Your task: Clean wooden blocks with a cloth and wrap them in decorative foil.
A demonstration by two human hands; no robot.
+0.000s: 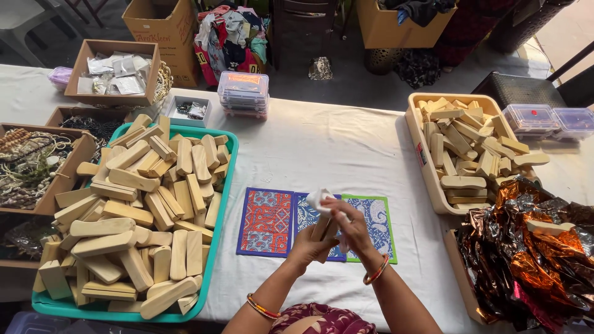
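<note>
Head view: my left hand (307, 246) grips a wooden block (322, 227) upright above the bench's near edge, over the patterned mats (267, 221). Right hand (352, 227) closed on a white cloth (318, 198) at its top. I'd keep the block steady and rub evenly.

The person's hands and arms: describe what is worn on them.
Both forearms are bare, with no sleeves reaching them. The left hand has a thin bangle at the wrist, striped in red, orange and gold. The right hand has a similar red and orange bangle at its wrist. No gloves show; rings cannot be made out. A maroon patterned garment shows at the bottom edge.
</note>
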